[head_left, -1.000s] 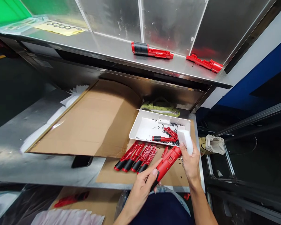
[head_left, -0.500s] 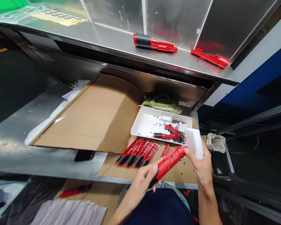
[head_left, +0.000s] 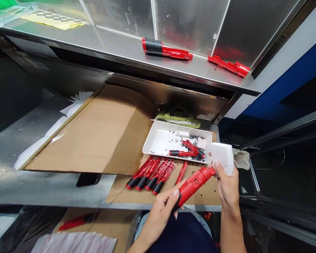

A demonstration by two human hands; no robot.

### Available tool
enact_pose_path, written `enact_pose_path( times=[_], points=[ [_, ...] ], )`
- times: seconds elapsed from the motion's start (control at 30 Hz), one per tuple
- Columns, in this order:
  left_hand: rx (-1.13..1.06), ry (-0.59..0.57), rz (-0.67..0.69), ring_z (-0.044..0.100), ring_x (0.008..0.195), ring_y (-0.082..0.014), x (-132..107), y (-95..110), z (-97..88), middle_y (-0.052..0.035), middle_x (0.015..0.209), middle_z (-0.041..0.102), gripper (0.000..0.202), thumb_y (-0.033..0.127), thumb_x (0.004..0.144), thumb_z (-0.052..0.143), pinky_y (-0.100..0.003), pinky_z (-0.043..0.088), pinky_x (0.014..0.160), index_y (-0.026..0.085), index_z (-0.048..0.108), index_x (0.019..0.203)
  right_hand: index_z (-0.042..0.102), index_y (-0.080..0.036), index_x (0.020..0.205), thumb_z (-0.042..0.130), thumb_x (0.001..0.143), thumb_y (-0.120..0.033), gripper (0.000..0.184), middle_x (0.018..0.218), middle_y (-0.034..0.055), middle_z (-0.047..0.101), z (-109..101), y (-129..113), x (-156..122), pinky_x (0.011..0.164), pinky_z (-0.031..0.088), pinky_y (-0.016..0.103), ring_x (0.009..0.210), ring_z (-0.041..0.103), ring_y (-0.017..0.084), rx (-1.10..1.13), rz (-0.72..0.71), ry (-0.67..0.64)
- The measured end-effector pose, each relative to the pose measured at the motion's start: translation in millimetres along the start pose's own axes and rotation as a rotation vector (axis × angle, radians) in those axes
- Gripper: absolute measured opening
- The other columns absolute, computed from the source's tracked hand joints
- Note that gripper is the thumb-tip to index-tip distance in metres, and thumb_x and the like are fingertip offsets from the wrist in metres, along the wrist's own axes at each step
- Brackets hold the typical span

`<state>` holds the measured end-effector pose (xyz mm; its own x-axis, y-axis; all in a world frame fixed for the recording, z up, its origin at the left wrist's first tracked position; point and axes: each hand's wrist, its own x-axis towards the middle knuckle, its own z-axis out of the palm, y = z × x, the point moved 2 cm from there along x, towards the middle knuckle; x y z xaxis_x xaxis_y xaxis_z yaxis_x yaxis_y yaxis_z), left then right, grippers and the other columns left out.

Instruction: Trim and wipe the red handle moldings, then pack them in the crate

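Note:
My left hand (head_left: 162,211) is wrapped around the black lower end of a red and black plastic tool housing (head_left: 195,184), which slants up to the right. In my right hand (head_left: 228,186) is a white foam block (head_left: 222,158), pinched between thumb and fingers. The block is beside the housing's red upper end; whether they touch I cannot tell. Behind my hands stands a white tray (head_left: 158,140) with small black pieces and red housing parts (head_left: 191,149) in it. Several red and black housing halves (head_left: 151,172) lie in a row on cardboard left of the tool.
A large cardboard sheet (head_left: 92,130) leans at the left, white sheets behind it. On the metal shelf (head_left: 105,47) above lie two red parts (head_left: 173,52). A green dotted pouch (head_left: 179,117) sits behind the tray. White wrapped sleeves (head_left: 76,242) lie at the lower left.
The foam block has turned so that its broad face shows, and sits slightly off the housing's end. My left hand keeps its hold. The whole view has shifted a little.

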<state>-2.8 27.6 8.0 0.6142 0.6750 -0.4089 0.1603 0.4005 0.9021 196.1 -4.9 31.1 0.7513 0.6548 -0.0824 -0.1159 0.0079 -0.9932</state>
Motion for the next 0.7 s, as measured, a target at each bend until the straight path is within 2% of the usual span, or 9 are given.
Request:
enact_pose_path(
  times=[0.1,0.23,0.43,0.5,0.6,0.67,0.7],
  points=[
    [-0.089,-0.051,-0.020,0.045,0.052,-0.0133,4,-1,-2.2,-0.0011,0.059,0.059,0.083,0.071,0.083,0.050,-0.026,0.039,0.051,0.006,0.061,0.134,0.072,-0.017,0.105,0.083,0.070,-0.039,0.043,0.103,0.0109,0.076,-2,-6,-4,0.064,0.057,0.030,0.074,0.071,0.020,0.152,0.083,-0.048],
    [-0.136,-0.032,-0.033,0.045,0.053,-0.0129,4,-3,-4.2,-0.0010,0.059,0.059,0.085,0.071,0.082,0.053,-0.025,0.039,0.050,0.005,0.060,0.134,0.070,-0.019,0.112,0.084,0.070,-0.037,0.048,0.110,0.0109,0.074,-1,-10,-9,0.063,0.058,0.029,0.078,0.072,0.020,0.200,0.104,-0.082],
    [-0.133,-0.047,-0.040,0.050,0.060,-0.0161,3,-3,3.6,-0.0042,0.065,0.063,0.088,0.074,0.080,0.054,-0.027,0.045,0.053,0.006,0.059,0.135,0.065,-0.021,0.119,0.083,0.073,-0.033,0.051,0.091,0.0040,0.074,-11,-2,-10,0.075,0.057,0.028,0.081,0.069,0.017,0.070,0.004,-0.170],
    [-0.091,-0.089,-0.022,0.056,0.066,-0.0184,4,-8,11.3,-0.0083,0.079,0.070,0.084,0.074,0.082,0.051,-0.029,0.049,0.060,0.010,0.059,0.136,0.062,-0.023,0.123,0.081,0.075,-0.031,0.053,0.093,0.0030,0.073,-23,4,-11,0.077,0.056,0.028,0.083,0.068,0.017,-0.014,-0.033,-0.142],
    [0.050,-0.200,0.038,0.064,0.085,-0.0237,11,-27,21.8,-0.0135,0.110,0.072,0.073,0.070,0.088,0.043,-0.035,0.053,0.079,0.016,0.063,0.133,0.057,-0.023,0.130,0.079,0.077,-0.034,0.058,0.097,0.0041,0.072,-56,17,-20,0.081,0.056,0.031,0.087,0.068,0.019,-0.144,-0.048,-0.066],
    [0.304,-0.184,0.092,0.065,0.097,-0.0245,21,-46,21.5,-0.0126,0.116,0.071,0.064,0.063,0.094,0.035,-0.036,0.051,0.090,0.019,0.066,0.128,0.054,-0.023,0.136,0.077,0.078,-0.037,0.064,0.099,0.0050,0.071,-85,27,-28,0.082,0.056,0.035,0.088,0.068,0.021,-0.276,-0.040,-0.022],
    [0.466,-0.123,0.109,0.064,0.101,-0.0245,29,-55,18.4,-0.0124,0.116,0.071,0.059,0.058,0.096,0.034,-0.036,0.050,0.092,0.020,0.068,0.126,0.054,-0.024,0.137,0.075,0.078,-0.038,0.065,0.101,0.0059,0.071,-100,32,-32,0.083,0.056,0.036,0.089,0.068,0.022,-0.353,-0.057,0.012]
  ],
)
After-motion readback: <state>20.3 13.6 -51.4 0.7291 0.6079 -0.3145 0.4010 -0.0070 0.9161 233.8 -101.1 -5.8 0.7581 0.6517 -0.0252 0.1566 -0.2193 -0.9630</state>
